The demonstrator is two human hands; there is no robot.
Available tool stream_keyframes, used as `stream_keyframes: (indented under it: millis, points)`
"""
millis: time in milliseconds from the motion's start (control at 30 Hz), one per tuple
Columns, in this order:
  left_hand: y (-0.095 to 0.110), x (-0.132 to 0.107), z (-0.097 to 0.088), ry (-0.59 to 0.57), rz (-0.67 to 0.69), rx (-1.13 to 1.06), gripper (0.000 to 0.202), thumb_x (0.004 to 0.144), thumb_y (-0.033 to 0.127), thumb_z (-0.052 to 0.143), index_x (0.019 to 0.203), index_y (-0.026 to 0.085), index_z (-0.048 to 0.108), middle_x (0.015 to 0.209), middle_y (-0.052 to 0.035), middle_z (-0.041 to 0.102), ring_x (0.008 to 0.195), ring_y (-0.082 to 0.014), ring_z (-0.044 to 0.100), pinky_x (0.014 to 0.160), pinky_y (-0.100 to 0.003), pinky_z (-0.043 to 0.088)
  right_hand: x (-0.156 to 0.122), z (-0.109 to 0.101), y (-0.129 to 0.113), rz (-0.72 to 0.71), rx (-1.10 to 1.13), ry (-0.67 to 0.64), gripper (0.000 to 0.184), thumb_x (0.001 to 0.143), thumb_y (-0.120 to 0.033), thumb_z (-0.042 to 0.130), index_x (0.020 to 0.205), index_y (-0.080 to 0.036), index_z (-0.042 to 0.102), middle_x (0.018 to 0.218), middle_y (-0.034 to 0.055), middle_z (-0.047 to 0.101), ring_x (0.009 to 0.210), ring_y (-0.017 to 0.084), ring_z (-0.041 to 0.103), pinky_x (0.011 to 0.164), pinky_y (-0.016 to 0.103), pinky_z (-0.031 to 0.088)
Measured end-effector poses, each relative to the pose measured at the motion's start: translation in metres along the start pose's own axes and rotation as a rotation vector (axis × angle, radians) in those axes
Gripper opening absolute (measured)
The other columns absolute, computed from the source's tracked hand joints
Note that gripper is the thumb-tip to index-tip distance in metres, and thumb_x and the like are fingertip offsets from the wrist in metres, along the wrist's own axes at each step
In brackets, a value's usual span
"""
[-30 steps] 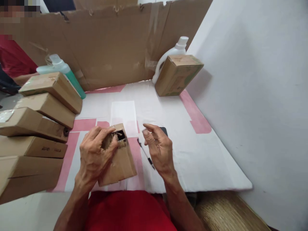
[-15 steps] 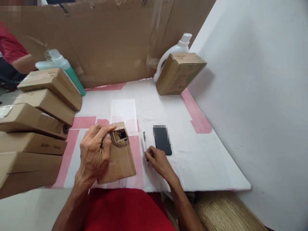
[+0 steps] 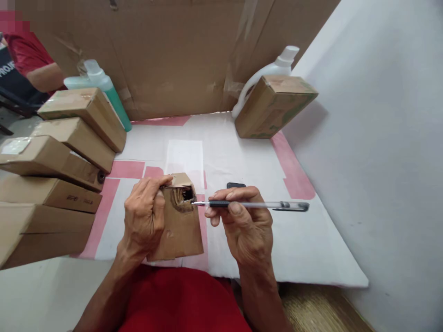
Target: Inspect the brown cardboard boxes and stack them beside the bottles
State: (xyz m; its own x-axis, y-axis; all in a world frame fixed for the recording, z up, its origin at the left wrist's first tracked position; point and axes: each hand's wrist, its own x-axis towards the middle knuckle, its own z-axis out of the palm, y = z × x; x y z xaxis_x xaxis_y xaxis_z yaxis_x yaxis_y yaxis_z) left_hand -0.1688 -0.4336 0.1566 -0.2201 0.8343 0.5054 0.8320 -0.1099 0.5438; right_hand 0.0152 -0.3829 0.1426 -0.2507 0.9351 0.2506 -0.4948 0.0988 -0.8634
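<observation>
My left hand point(image 3: 147, 210) grips the upper left side of a small cardboard box point(image 3: 183, 235), tilted up over the table. Near its top is a ragged, dark-edged hole point(image 3: 187, 193) showing layered cardboard inside. Between the fingers and thumb of my right hand point(image 3: 245, 221) is a pen point(image 3: 256, 204) with a clear barrel and black grip. Its tip points left, right at the lower right edge of the hole; whether it touches cannot be made out. Behind my right hand lies a black phone point(image 3: 236, 185), mostly hidden.
Several cardboard boxes point(image 3: 69, 198) stand in a row on the left, beside a green liquid bottle point(image 3: 116, 103). A white jug point(image 3: 285, 60) and another box point(image 3: 273, 108) stand at the back right. A cardboard partition point(image 3: 166, 60) closes the back; a person's arm point(image 3: 44, 76) shows beyond.
My right hand has lifted the pen from the table and brought it level to the hole, now covering most of the phone. My left hand keeps its hold on the box. The view has shifted slightly.
</observation>
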Motion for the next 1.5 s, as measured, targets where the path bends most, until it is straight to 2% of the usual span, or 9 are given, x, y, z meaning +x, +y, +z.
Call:
stream_keyframes:
  millis: [300,633,833,900,967,1067,1267,1367,1500]
  points:
    - [0.003,-0.001,0.000,-0.019,0.021,-0.038,0.035,0.099,0.012,0.039,0.117,0.019,0.068,0.107,-0.0052,0.076,0.102,-0.0203,0.071,0.093,-0.034,0.055,0.001,0.014,0.012,-0.208,-0.464,-0.050,0.017,0.099,-0.017,0.064,0.107,-0.029,0.074,0.102,0.0019,0.076,0.099,0.019,0.073,0.089,0.037,0.061]
    - [0.002,-0.003,0.002,-0.003,0.039,-0.027,0.034,0.098,0.011,0.040,0.116,0.018,0.069,0.107,-0.0055,0.076,0.100,-0.0197,0.070,0.092,-0.033,0.052,-0.012,-0.002,0.001,-0.138,-0.526,-0.060,0.011,0.099,-0.020,0.062,0.095,-0.025,0.070,0.088,0.0019,0.072,0.083,0.018,0.069,0.073,0.033,0.059]
    - [0.002,-0.003,0.001,0.001,0.044,0.006,0.032,0.099,0.013,0.042,0.117,0.016,0.069,0.107,-0.0056,0.075,0.098,-0.0194,0.069,0.091,-0.033,0.052,0.003,-0.031,0.001,-0.089,-0.480,0.254,0.011,0.102,-0.033,0.060,0.097,-0.023,0.059,0.097,0.0029,0.075,0.058,0.012,0.064,0.047,0.024,0.046]
    - [0.002,-0.004,0.001,0.012,0.046,0.028,0.032,0.100,0.015,0.043,0.116,0.016,0.070,0.107,-0.0065,0.075,0.098,-0.0202,0.069,0.091,-0.033,0.052,0.009,-0.048,0.015,0.026,-0.649,0.231,0.018,0.101,-0.037,0.062,0.094,-0.023,0.055,0.084,0.0001,0.073,0.054,0.012,0.061,0.046,0.023,0.042]
    - [0.000,-0.004,0.000,0.025,0.051,0.047,0.032,0.100,0.016,0.043,0.116,0.015,0.071,0.107,-0.0077,0.075,0.099,-0.0213,0.069,0.092,-0.034,0.051,0.010,-0.062,0.036,0.255,-1.008,0.044,0.019,0.100,-0.035,0.065,0.091,-0.022,0.055,0.076,0.0006,0.072,0.059,0.015,0.065,0.056,0.025,0.046]
    - [-0.002,-0.004,-0.001,0.020,0.058,0.075,0.031,0.101,0.018,0.044,0.116,0.015,0.071,0.108,-0.0090,0.075,0.100,-0.0225,0.069,0.092,-0.035,0.051,0.003,-0.069,0.071,0.603,-1.517,-0.261,0.013,0.101,-0.030,0.064,0.104,-0.018,0.060,0.096,0.0121,0.078,0.089,0.026,0.076,0.072,0.031,0.050]
    - [-0.003,-0.002,-0.002,0.012,0.074,0.092,0.030,0.101,0.021,0.046,0.114,0.014,0.072,0.108,-0.0109,0.075,0.101,-0.0243,0.069,0.093,-0.036,0.051,-0.014,-0.062,0.093,0.735,-1.628,-0.307,0.026,0.104,-0.032,0.058,0.123,-0.015,0.057,0.114,0.0183,0.076,0.105,0.032,0.074,0.079,0.036,0.050]
    - [-0.002,-0.001,-0.002,0.008,0.067,0.087,0.029,0.101,0.021,0.046,0.115,0.014,0.072,0.108,-0.0110,0.075,0.101,-0.0243,0.069,0.093,-0.037,0.051,-0.015,-0.076,0.079,0.632,-1.638,-0.184,0.029,0.106,-0.042,0.053,0.120,-0.017,0.058,0.117,0.0154,0.073,0.106,0.029,0.071,0.084,0.035,0.049]
    - [-0.002,-0.001,0.000,0.007,0.056,0.076,0.030,0.102,0.021,0.046,0.116,0.016,0.071,0.109,-0.0105,0.075,0.102,-0.0243,0.069,0.093,-0.037,0.051,-0.013,-0.108,0.065,0.599,-1.773,0.181,0.045,0.100,-0.046,0.062,0.125,-0.010,0.056,0.129,0.0232,0.062,0.121,0.036,0.060,0.093,0.041,0.048]
